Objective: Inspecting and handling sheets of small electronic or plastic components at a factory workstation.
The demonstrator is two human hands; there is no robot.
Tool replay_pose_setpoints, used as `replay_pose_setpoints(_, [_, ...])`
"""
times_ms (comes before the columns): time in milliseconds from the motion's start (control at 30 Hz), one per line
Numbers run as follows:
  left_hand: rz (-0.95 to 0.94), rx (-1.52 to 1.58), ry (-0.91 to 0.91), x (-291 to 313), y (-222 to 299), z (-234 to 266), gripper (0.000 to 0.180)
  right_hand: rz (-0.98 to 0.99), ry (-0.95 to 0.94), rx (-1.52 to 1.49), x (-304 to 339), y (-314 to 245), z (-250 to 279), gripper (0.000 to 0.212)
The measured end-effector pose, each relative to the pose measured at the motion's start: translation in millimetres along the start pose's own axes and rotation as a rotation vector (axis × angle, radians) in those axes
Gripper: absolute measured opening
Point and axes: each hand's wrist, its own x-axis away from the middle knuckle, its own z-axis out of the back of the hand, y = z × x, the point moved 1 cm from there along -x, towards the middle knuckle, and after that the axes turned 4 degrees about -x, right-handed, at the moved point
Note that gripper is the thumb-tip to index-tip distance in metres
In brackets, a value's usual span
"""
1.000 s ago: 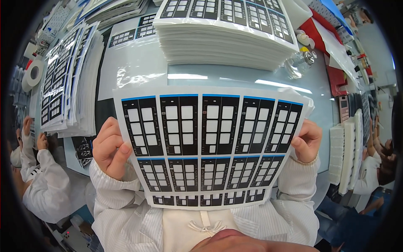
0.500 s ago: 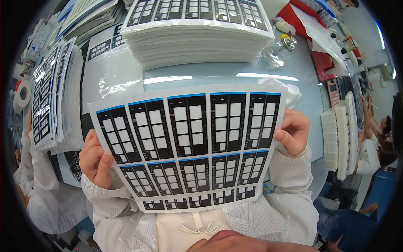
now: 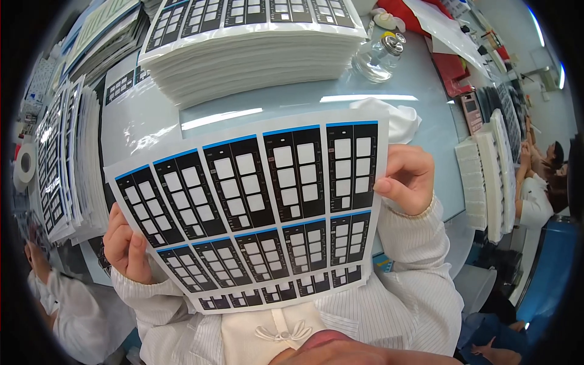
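Sheet (image 3: 260, 226), one white rectangle with fifteen black panels (image 3: 235, 185), is pinched at opposite edges by left hand (image 3: 126, 246) and right hand (image 3: 409, 180).

A clear bottle (image 3: 375, 64) is set far across a glossy table (image 3: 431, 118); a pink calculator (image 3: 471, 114) is seen at right, a white roll (image 3: 20, 168) at left.

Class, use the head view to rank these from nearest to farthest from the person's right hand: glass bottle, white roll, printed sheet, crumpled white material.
1. Printed sheet: its right edge is in the right hand.
2. Crumpled white material: just ahead.
3. Glass bottle: farther ahead.
4. White roll: far left.
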Motion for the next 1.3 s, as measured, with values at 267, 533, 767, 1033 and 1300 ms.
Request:
replay_pose_setpoints(267, [0.058,0.029,-0.033,1,-3,0,0.029,-0.055,-0.008,0.015,0,-3,-2,0.02])
replay_pose_setpoints(533, [0.268,0.26,-0.083,4,-17,-3,0.034,-0.249,0.047,-0.231,-2,1,-10,0.028])
replay_pose_setpoints(767, [0.414,0.32,-0.109,10,-23,-3,0.035,-0.362,0.078,-0.279,2,6,-9,0.029])
replay_pose_setpoints(1033, [0.399,0.288,-0.175,17,-34,5,0.03,-0.44,0.072,-0.221,0,-1,-9,0.028])
replay_pose_setpoints(1300, [0.489,0.332,-0.136,10,-24,1,0.036,-0.35,0.029,-0.238,-2,0,-9,0.028])
